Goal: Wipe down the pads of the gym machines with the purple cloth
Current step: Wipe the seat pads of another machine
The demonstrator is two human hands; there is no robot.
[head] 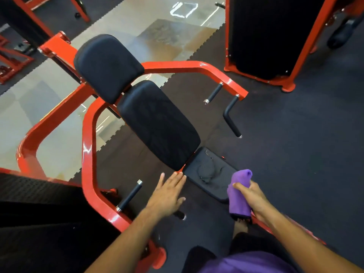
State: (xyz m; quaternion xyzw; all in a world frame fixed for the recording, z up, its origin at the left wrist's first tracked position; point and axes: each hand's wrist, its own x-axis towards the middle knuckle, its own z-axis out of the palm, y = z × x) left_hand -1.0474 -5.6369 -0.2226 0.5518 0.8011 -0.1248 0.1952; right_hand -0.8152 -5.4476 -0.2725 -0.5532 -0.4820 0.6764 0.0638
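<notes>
Purple cloth (pixel 239 194), bunched in our right hand (pixel 254 200), near right, just beside the seat pad (pixel 208 172).
Grip clenched on it, ready for wiping; left hand (pixel 167 194) released, fingers straight, reaching toward the back pad (pixel 159 123).

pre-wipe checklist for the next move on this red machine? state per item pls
1. Purple cloth in hand: ok, the right hand grips it, bunched.
2. Left hand free: ok, fingers straight, fingertips near the lower edge of the long black back pad; contact cannot tell.
3. Cloth on a pad: not ok, it hangs beside the flat black seat pad, not pressed on it.
4. Seat pad surface: cannot tell, faint marks near its middle, smear or wear unclear.
5. Rounded black head pad within view and unobstructed: ok.
6. Black-grip handles out of the wiping path: ok, they stand off to the sides.
</notes>
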